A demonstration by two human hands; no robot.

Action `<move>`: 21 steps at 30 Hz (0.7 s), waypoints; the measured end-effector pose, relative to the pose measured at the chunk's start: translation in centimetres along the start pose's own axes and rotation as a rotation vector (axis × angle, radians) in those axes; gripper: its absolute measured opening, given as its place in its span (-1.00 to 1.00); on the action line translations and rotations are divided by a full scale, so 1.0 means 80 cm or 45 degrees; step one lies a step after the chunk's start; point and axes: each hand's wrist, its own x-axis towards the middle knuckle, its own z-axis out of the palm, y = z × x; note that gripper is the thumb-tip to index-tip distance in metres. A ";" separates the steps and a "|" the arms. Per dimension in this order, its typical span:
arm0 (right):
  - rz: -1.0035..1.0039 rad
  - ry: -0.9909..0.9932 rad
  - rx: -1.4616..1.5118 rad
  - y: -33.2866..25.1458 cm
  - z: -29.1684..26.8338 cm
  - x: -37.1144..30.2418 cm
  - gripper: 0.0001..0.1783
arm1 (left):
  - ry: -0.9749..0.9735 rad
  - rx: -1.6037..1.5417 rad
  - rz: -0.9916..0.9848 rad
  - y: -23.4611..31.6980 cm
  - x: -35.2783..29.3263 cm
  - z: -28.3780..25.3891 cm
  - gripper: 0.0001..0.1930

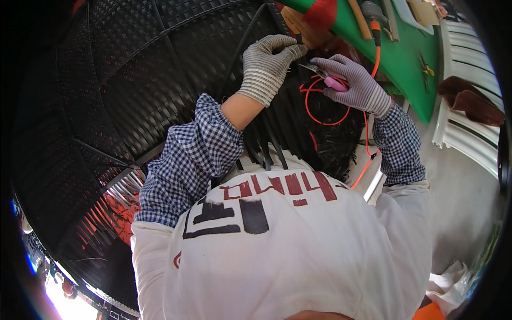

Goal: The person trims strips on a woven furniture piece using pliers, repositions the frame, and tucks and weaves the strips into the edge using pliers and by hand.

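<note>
My left hand [268, 66], in a grey striped glove, is closed with thumb and fingertips together on a flat black strip [299, 39] at the edge of a large black woven wicker piece [144, 80]. In my right hand [354, 85], gloved alike, is a pair of pink-handled scissors [334, 84]. Their blades point left toward my left fingertips, with a small gap between. Loose black strips [261, 141] hang from the weave below my left hand, down to my white top.
A looped orange cord [326, 124] hangs just under the scissors. At upper right, a green surface [402, 66] holds a wooden-handled tool [359, 20], a corded power tool [375, 15] and yellow-handled snips [427, 69]. A brown folded piece [472, 101] lies on white slatted panels [469, 58].
</note>
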 end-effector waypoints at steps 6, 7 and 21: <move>0.019 -0.023 0.039 0.001 0.005 -0.004 -0.25 | 0.013 0.041 0.041 0.003 -0.006 0.000 -0.79; 0.000 -0.015 0.026 0.003 0.004 -0.003 -0.25 | 0.029 0.064 0.036 0.007 -0.008 0.000 -0.78; 0.051 -0.037 -0.033 -0.001 -0.001 -0.003 -0.26 | -0.019 0.028 -0.007 0.003 -0.006 -0.003 -0.79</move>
